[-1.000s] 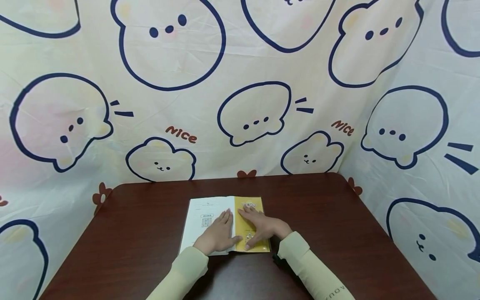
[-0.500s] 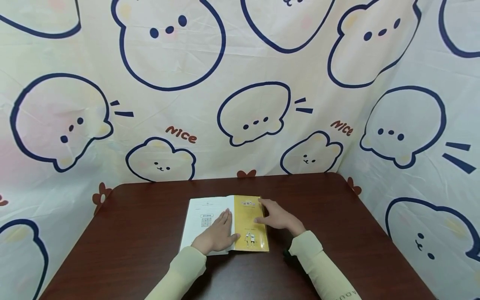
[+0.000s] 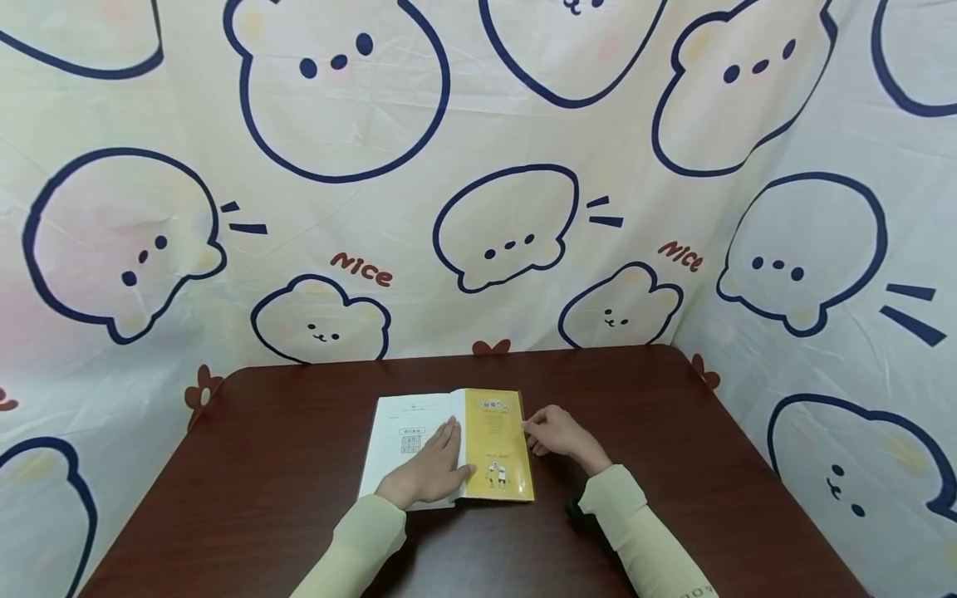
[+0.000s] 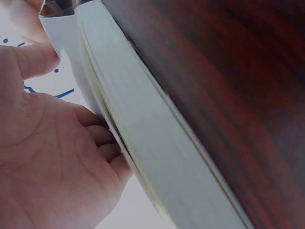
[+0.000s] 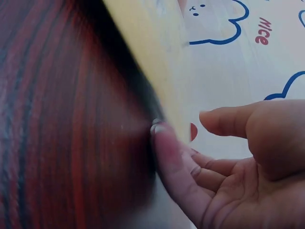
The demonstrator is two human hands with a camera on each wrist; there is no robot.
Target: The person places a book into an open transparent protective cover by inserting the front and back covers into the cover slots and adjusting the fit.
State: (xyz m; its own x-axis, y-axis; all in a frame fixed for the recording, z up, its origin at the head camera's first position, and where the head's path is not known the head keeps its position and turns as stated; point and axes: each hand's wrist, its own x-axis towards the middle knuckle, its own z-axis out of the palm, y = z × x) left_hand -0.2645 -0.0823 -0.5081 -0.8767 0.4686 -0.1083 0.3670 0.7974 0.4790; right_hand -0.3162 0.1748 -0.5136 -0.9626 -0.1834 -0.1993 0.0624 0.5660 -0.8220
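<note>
An opened book [image 3: 404,415] lies on the dark wooden table, a white page on its left side and a yellow flap [image 3: 493,432] on its right. My left hand [image 3: 426,469] rests flat on the white page beside the fold, its thumb reaching towards the yellow part. In the left wrist view the thick page block [image 4: 138,114] shows beside the palm. At the flap's right edge is my right hand [image 3: 561,433], fingers bent and fingertips touching that edge. The right wrist view shows a fingertip [image 5: 164,143] at the yellow edge, with the thumb held apart from it.
The brown table [image 3: 284,465] spreads around the book. Behind it and at both sides hangs a pale cloth [image 3: 508,116] printed with cartoon bears. Something dark [image 3: 579,515] sits beneath the right cuff.
My right hand has lifted off the yellow flap, where it lay spread, and moved right to the flap's outer edge, its fingers now bent. The left hand stays almost in place.
</note>
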